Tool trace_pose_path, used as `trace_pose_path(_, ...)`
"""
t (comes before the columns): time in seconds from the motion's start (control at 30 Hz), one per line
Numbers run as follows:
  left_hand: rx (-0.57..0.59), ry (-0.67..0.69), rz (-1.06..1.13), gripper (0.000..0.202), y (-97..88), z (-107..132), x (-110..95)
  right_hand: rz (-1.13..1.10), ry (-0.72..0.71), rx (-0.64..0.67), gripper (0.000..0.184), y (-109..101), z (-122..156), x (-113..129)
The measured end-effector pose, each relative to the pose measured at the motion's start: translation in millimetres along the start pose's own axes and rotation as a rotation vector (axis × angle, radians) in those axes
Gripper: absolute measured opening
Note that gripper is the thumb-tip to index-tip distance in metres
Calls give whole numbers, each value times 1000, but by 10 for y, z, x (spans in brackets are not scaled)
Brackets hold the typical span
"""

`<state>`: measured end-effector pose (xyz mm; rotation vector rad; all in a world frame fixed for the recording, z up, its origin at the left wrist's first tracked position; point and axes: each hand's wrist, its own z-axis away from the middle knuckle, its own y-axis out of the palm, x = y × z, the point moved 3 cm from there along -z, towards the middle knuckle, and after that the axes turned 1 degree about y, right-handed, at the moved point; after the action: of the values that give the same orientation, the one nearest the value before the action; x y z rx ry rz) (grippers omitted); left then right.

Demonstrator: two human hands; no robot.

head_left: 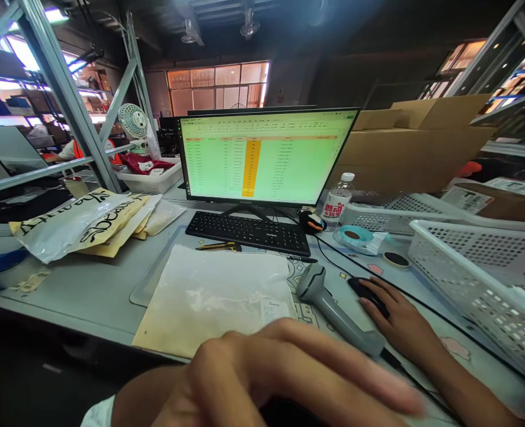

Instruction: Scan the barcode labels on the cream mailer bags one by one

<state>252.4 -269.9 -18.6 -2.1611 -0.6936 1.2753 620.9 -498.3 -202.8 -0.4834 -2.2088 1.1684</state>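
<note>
Head view: right of the scanner (339, 315), my right grip (400, 320) holds the mouse (368, 294); left grip (253, 367) bent (holding anything? can't tell); packet (218, 293), scanner's left, labelled, not lifted.

The back wall (333, 77) and ceiling (222, 24) sit in gloom, while daylight glows through the window (218, 89) and bright patches flare at upper left. The screen (289, 160) shines greenish, its small text illegible. Soft glare whitens the envelope (213, 290). Close to the lens, the left hand (253, 373) is blurred; edge distortion stretches the basket (460, 284). Black shadow fills the lower left.
</note>
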Motion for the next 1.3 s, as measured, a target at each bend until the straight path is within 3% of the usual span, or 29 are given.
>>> trace_pose_path(0.07,-29,68,226,72,-30,-137,-29,-1,3,1,64,-9,-7,12)
trace_pose_path(0.17,-155,75,436,72,-18,-114,-5,-2,20,17,62,-12,-14,16)
trace_pose_path(0.23,-200,-2,289,48,92,16,120,3,27,16,63,-9,-15,8)
trace_pose_path(0.33,-198,-47,-127,6,372,263,409,31,16,-8,63,-8,-3,-10)
trace_pose_path(0.43,-193,-3,-352,19,674,467,689,56,13,-16,60,-10,18,-24)
trace_pose_path(0.5,-225,28,-410,17,812,551,811,71,26,-20,57,-15,31,-26)
trace_pose_path(0.6,-253,36,-451,15,885,603,896,93,35,-45,56,-25,44,-17)
trace_pose_path(0.67,-191,33,-472,17,880,604,915,100,34,-63,56,-26,50,-10)
trace_pose_path(0.87,-63,48,-497,18,754,565,891,82,33,-80,51,-23,74,3)
trace_pose_path(1.0,9,8,-413,19,493,390,682,76,45,-62,50,-39,88,26)
trace_pose_path(1.17,135,-126,-339,17,-21,-177,496,69,45,-45,49,-47,96,53)
trace_pose_path(1.3,182,-149,-354,23,-235,-869,839,64,46,-54,48,-47,95,73)
